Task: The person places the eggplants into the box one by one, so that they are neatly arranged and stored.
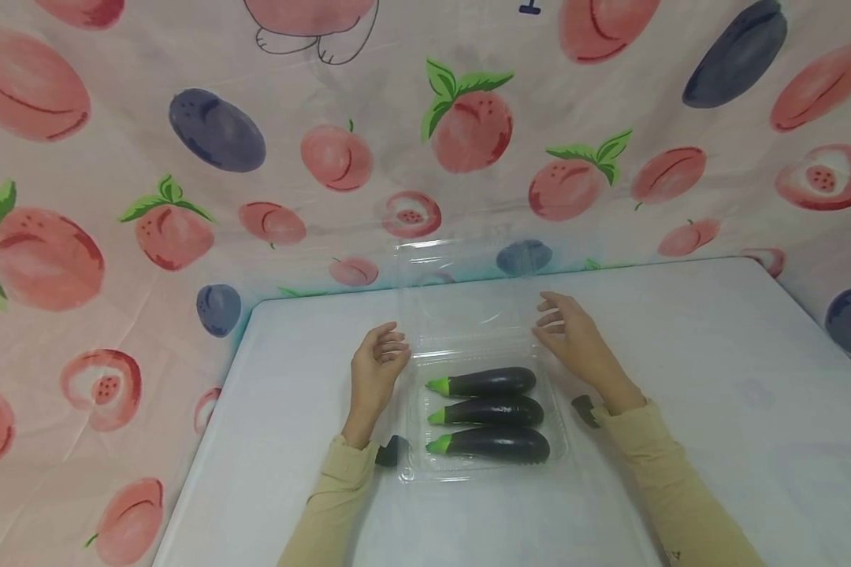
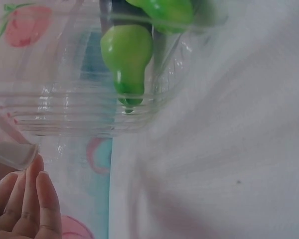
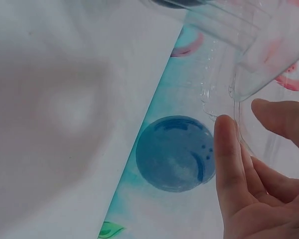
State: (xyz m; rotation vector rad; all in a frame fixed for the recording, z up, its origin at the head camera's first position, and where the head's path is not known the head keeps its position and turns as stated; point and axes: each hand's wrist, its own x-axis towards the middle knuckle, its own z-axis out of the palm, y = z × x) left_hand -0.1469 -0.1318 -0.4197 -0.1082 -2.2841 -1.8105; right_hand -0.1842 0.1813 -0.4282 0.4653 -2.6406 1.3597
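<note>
Three eggplants (image 1: 492, 411), dark purple with green stem ends, lie side by side in the base of a clear plastic clamshell box (image 1: 559, 441). Its transparent lid (image 1: 461, 311) is raised at the far side. The left hand (image 1: 379, 366) is beside the box's left side near the hinge, fingers loosely bent; the left wrist view shows its thumb close to the fingertips by the plastic. At the right side, the right hand (image 1: 574, 335) has fairly straight fingers (image 3: 229, 159) next to the clear plastic edge, its thumb apart from them. Contact with the plastic is unclear for both hands.
A white tabletop (image 1: 716, 378) lies under the box. Behind it and along the sides hangs a pink cloth (image 1: 369, 87) printed with fruit. Small dark devices (image 1: 388, 452) are at both wrists, and the sleeves are beige.
</note>
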